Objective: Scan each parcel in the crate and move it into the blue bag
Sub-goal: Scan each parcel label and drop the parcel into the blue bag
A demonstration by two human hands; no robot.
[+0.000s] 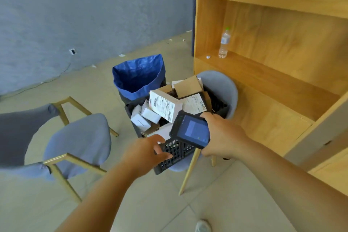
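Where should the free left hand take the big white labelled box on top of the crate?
Likely by its two side faces, from above-left. The white labelled box sits tilted on top of the pile, label up. The scanner in the right hand covers its near-right corner; the left hand is open.

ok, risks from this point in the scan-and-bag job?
1. The crate sits on a chair with its near corner past the seat edge; a pull by the left hand could tip it.
2. Parcels are heaped above the rim, so lifting one may spill others.
3. The right hand is shut on the scanner, leaving one hand for lifts into the bag.
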